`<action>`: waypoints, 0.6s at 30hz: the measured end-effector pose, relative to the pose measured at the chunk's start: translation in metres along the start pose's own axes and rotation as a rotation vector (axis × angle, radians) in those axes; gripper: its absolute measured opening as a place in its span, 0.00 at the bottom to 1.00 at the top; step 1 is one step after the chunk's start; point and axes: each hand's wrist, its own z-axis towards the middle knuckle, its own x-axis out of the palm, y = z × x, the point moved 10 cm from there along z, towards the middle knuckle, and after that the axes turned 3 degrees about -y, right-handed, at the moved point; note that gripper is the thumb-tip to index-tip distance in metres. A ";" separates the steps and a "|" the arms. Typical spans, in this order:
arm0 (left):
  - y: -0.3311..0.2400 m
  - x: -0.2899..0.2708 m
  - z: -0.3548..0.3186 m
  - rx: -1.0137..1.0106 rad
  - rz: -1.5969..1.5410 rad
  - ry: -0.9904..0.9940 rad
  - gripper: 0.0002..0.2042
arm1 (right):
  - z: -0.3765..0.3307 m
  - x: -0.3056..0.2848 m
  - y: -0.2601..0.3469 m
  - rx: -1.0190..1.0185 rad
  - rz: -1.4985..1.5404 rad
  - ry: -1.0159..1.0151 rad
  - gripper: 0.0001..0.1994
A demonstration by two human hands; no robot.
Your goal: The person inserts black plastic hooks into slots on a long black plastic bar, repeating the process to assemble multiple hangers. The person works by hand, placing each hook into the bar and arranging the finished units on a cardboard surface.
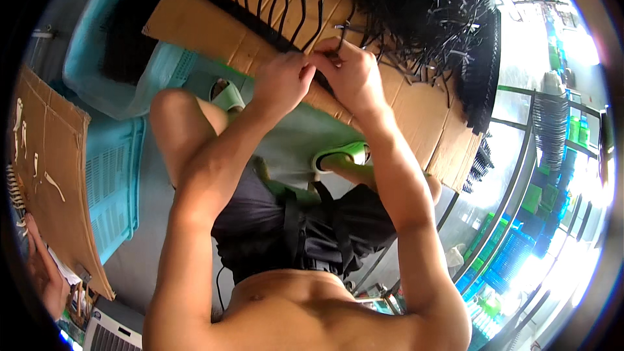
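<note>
A long black strip (250, 23) with thin black prongs standing off it in a row lies slanted across a cardboard-covered surface (195, 26). My left hand (285, 81) is closed in a pinch on the strip at its near end. Beside it, my right hand (354, 77) is also closed, thumb and forefinger pinched together where a thin black prong meets the strip. The fingertips of both hands nearly touch and partly hide what lies between them. A tangled heap of black prongs and strips (422, 19) is piled at the back right of the cardboard.
Left stand a translucent blue tub (88, 58) with dark contents and a blue plastic crate (116, 182). An upright cardboard sheet (58, 175) with a person's hand (47, 266) beside it is at far left. Metal racks (520, 175) with blue and green baskets stand right.
</note>
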 end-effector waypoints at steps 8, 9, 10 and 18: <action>0.029 -0.031 0.006 -0.161 0.110 -0.036 0.08 | 0.065 -0.042 -0.130 0.075 -0.655 0.037 0.14; 0.027 -0.031 0.004 -0.163 -0.036 -0.045 0.07 | 0.067 -0.041 -0.130 0.023 -0.632 0.034 0.14; 0.024 -0.028 0.003 -0.143 -0.052 -0.032 0.07 | 0.064 -0.037 -0.132 0.029 -0.622 0.062 0.13; 0.011 -0.020 0.004 0.018 0.009 -0.067 0.05 | 0.011 0.013 -0.050 0.350 0.664 -0.050 0.09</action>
